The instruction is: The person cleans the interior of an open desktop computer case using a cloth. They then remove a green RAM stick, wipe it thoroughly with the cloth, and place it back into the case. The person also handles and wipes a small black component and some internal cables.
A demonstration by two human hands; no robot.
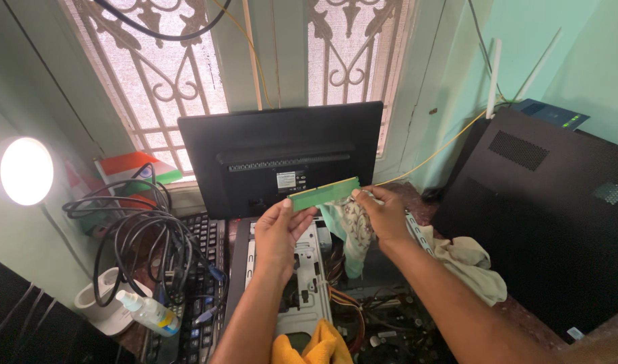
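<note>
Left hand [282,226]: grip closed on left end of green memory stick [324,193].
Right hand [383,214]: grip pinching patterned cloth [349,226] against stick's right end.
Behind: monitor [282,145].

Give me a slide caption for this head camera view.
Left hand holds a green memory stick while right hand presses a patterned cloth to it, above an open computer case.

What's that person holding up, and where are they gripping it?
A green memory stick: the left hand pinches its left end, while the right hand holds a patterned cloth against its right end.
</note>
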